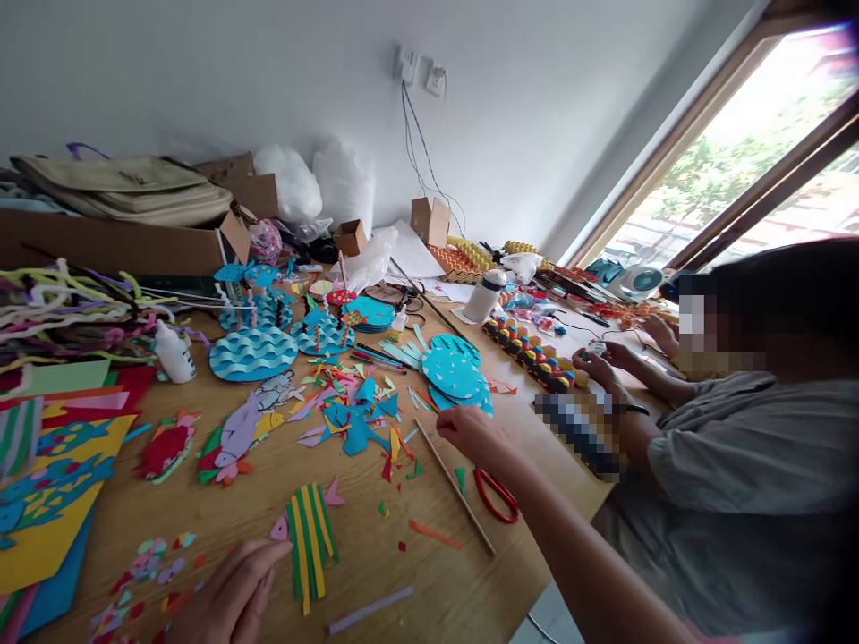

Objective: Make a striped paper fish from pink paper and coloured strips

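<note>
My left hand is closed at the lower left, its fingertips on the pink head of a paper fish. Green and yellow paper strips cover the fish's body, and a pink tail shows behind it. Farther out, my right hand curls in at the near edge of several blue dotted paper discs. Whatever its fingers hold, if anything, is hidden. Red-handled scissors lie beside my right forearm, with a thin wooden stick to their left.
Colourful paper scraps cover the table's middle. Finished paper fish, a glue bottle and wavy blue discs stand left. Coloured sheets lie at the left edge. At right, another person works beside a white tumbler.
</note>
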### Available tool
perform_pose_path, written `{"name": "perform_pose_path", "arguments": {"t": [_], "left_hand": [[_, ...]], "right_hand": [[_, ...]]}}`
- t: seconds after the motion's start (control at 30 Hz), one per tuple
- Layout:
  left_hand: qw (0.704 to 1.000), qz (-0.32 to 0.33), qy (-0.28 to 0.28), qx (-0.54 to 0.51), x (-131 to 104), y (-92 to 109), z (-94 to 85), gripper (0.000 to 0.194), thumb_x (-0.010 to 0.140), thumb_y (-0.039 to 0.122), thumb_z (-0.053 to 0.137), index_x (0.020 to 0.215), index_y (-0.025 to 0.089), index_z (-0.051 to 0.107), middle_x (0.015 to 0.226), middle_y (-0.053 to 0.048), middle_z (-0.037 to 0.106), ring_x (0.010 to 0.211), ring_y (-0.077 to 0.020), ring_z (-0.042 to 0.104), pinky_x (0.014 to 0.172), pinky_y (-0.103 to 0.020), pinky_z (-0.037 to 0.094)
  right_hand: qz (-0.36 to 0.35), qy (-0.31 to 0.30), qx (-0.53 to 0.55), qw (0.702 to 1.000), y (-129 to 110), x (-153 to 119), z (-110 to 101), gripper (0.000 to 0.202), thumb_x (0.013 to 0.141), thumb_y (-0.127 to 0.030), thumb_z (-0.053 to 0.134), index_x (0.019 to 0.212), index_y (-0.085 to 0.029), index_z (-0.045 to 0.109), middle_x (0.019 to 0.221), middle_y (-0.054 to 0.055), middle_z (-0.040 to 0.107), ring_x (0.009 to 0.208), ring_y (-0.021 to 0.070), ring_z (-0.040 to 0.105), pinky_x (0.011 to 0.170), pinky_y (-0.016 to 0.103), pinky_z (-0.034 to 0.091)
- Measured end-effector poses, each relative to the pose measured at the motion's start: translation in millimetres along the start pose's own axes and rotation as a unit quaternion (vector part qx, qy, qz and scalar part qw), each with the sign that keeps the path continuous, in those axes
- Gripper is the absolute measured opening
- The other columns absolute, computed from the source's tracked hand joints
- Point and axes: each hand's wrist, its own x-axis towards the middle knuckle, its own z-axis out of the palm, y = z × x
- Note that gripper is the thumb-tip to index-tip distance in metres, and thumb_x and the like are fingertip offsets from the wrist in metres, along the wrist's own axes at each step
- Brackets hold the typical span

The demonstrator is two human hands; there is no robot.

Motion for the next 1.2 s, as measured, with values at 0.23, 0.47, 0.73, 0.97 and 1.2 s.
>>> {"name": "perform_pose_path", "arguments": {"t": [0.23, 0.47, 0.73, 0.97, 1.2], "left_hand": [[0.999, 0.018, 0.022, 0.02, 26.5, 15.0, -21.7, 0.021, 0.088, 0.024, 0.038, 0.099, 0.024, 0.057, 0.084, -0.001, 0.068, 0.076, -0.0127, 0.067, 0.068, -0.015, 0.051], [0.999, 0.027, 0.03, 0.023, 28.2, 19.2, -24.4, 0.02, 0.086, 0.014, 0.038, 0.095, 0.022, 0.055, 0.081, -0.002, 0.065, 0.075, -0.0133, 0.064, 0.067, -0.019, 0.05], [0.998, 0.037, 0.003, 0.056, 22.0, 14.8, -26.9, 0.023, 0.086, 0.01, 0.037, 0.1, 0.019, 0.053, 0.088, -0.004, 0.062, 0.082, -0.0146, 0.062, 0.073, -0.023, 0.048], [0.996, 0.057, 0.016, 0.062, 23.1, 15.2, -27.2, 0.027, 0.084, 0.008, 0.036, 0.1, 0.02, 0.054, 0.087, -0.004, 0.063, 0.08, -0.0146, 0.063, 0.071, -0.022, 0.049], [0.998, 0.044, 0.009, 0.051, 21.1, 10.3, -25.9, 0.034, 0.08, 0.004, 0.033, 0.1, 0.021, 0.054, 0.089, -0.003, 0.061, 0.081, -0.0141, 0.062, 0.068, -0.021, 0.049]], "right_hand": [[-0.01, 0.004, -0.011, 1.0, -23.9, -28.9, 18.7, 0.018, 0.077, -0.018, 0.049, 0.081, -0.022, 0.067, 0.084, 0.001, 0.069, 0.079, 0.0141, 0.061, 0.062, 0.02, 0.035], [0.042, 0.032, -0.031, 0.998, -53.1, -28.4, 37.8, 0.025, 0.083, -0.033, 0.045, 0.091, -0.018, 0.063, 0.091, 0.011, 0.068, 0.081, 0.0215, 0.062, 0.061, 0.025, 0.036], [0.056, 0.053, -0.028, 0.997, -59.0, -23.5, 43.6, 0.022, 0.081, -0.03, 0.048, 0.082, -0.016, 0.064, 0.088, 0.013, 0.067, 0.08, 0.0232, 0.061, 0.061, 0.027, 0.036], [0.029, 0.108, 0.037, 0.993, -46.2, -43.9, 46.3, 0.021, 0.078, -0.013, 0.043, 0.082, -0.019, 0.063, 0.086, 0.006, 0.068, 0.081, 0.0179, 0.06, 0.064, 0.023, 0.035], [0.007, 0.174, 0.113, 0.978, -45.1, -95.8, 52.3, 0.025, 0.065, -0.004, 0.035, 0.06, -0.022, 0.052, 0.065, 0.001, 0.061, 0.065, 0.0154, 0.057, 0.06, 0.021, 0.038]]}}
